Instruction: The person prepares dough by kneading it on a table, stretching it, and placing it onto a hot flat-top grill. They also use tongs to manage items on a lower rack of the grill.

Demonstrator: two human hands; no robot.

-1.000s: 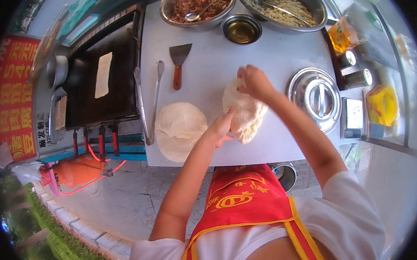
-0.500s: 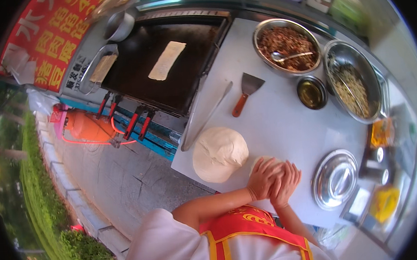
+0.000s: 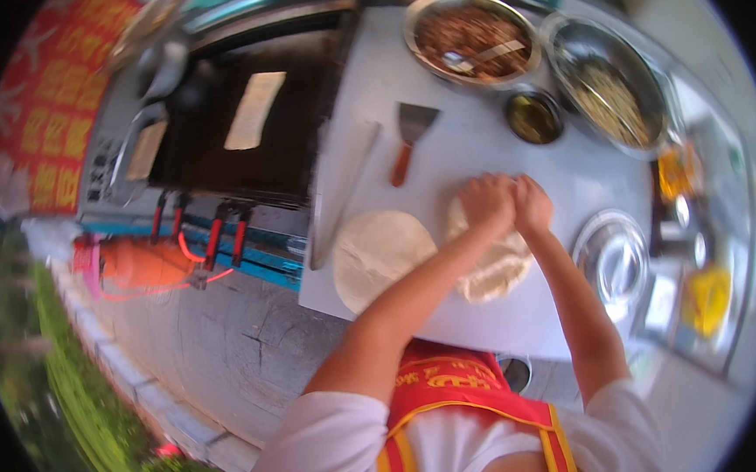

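Under my hands lies a pale piece of dough (image 3: 496, 271), flattened, with a folded, ragged near edge. My left hand (image 3: 487, 200) grips its far part, fingers bent over and closed. Pressed against it, my right hand (image 3: 532, 203) is closed at the same far edge, thumbs close together. Both forearms reach across the steel table from below. Just left sits a second, larger round of dough (image 3: 381, 258), smooth and untouched. The dough beneath my palms is partly hidden, and motion blurs the fingers a little.
Beyond are a scraper (image 3: 409, 137), a long flat metal strip (image 3: 340, 199) and a small oil bowl (image 3: 534, 116). Bowls of meat filling (image 3: 469, 38) and shredded filling (image 3: 613, 88) stand farther back. A metal lid (image 3: 614, 259) lies right; a griddle (image 3: 286, 111) with a flatbread (image 3: 255, 110) stands left.
Both hands have pushed away from me over the dough, which is now flatter and wider. My arms are stretched farther out. The whole view has shifted slightly.
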